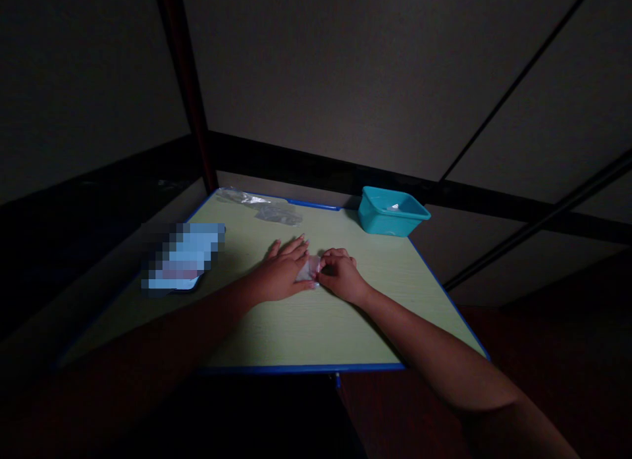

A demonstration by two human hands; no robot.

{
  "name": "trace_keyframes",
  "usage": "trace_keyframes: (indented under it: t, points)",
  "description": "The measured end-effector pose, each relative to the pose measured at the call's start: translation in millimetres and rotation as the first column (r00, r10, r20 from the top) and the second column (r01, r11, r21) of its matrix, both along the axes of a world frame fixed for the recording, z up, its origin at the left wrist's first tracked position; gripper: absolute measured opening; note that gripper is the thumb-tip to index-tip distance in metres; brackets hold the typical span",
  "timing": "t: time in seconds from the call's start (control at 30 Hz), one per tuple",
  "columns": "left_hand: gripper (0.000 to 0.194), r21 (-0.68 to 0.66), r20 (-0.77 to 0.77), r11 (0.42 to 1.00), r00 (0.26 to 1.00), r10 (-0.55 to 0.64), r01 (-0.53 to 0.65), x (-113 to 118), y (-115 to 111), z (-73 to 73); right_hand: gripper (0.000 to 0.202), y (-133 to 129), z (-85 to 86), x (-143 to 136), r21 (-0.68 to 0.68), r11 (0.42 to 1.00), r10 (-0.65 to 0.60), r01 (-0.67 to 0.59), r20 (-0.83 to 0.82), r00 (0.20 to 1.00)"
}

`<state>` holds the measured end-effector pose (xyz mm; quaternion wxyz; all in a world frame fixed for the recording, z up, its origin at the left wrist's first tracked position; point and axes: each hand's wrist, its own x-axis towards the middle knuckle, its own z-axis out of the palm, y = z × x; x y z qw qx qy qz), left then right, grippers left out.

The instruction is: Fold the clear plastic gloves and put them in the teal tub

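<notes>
A small, pale see-through plastic bag (pixel 308 269) lies flat on the table between my hands. My left hand (pixel 284 272) rests palm down on its left part, with the fingers spread. At the bag's right end, my right hand (pixel 342 272) pinches the edge between thumb and fingers. Part of the bag is hidden under my left palm, and I cannot tell whether anything is inside it.
The pale green table (pixel 316 330) has a blue rim. A teal plastic basket (pixel 390 223) stands at its back right corner, with something small and pale inside. Crumpled clear plastic bags (pixel 277 214) lie along the back. A blurred-out phone (pixel 187 258) is at the left edge.
</notes>
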<state>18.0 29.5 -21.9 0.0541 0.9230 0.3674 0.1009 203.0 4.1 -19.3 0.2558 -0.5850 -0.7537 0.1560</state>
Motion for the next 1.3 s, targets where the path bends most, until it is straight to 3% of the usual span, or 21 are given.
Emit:
trace_keyframes:
  t: [0.13, 0.27, 0.4, 0.57, 0.73, 0.9, 1.0, 1.13, 1.3]
  points:
    - [0.062, -0.005, 0.096, 1.000, 0.995, 0.020, -0.019, -1, 3, -2.3, 0.005, 1, -0.6, 3, 0.030, 0.999, 0.038, -0.038, -0.014, 0.999]
    - [0.056, -0.026, 0.311, 0.999, 0.950, 0.029, -0.022, -4, 11, -5.7, 0.005, 0, 0.7, 6, 0.104, 0.978, 0.186, -0.179, -0.060, 0.981]
    - [0.044, -0.170, 0.490, 0.984, 0.871, 0.043, 0.047, -6, 16, -3.5, 0.003, -4, 5.2, 7, 0.148, 0.944, 0.313, -0.296, -0.112, 0.943]
    - [0.026, -0.372, 0.571, 0.923, 0.808, 0.143, 0.099, -6, 14, 5.0, 0.003, -6, 9.7, 7, 0.171, 0.928, 0.359, -0.331, -0.172, 0.917]
    - [0.030, -0.435, 0.605, 0.898, 0.761, 0.235, 0.068, -5, 12, 10.1, 0.010, -6, 6.1, 7, 0.083, 0.958, 0.285, -0.275, -0.398, 0.872]
    - [0.028, -0.595, 0.678, 0.799, 0.588, 0.442, 0.086, 0, 8, 9.9, 0.029, -5, 0.7, 5, -0.124, 0.924, 0.178, -0.361, -0.696, 0.695]
    - [0.027, -0.644, 0.704, 0.755, 0.481, 0.522, 0.123, 3, 4, 10.9, 0.035, -4, -1.4, 4, -0.191, 0.905, 0.104, -0.379, -0.766, 0.635]
    - [0.029, -0.648, 0.739, 0.737, 0.387, 0.551, 0.189, 5, -1, 12.9, 0.036, -2, -3.8, 3, -0.224, 0.898, 0.046, -0.378, -0.808, 0.587]
    - [0.033, -0.664, 0.737, 0.711, 0.366, 0.569, 0.233, 4, -3, 11.3, 0.039, 0, -3.4, 1, -0.227, 0.920, -0.053, -0.320, -0.880, 0.472]
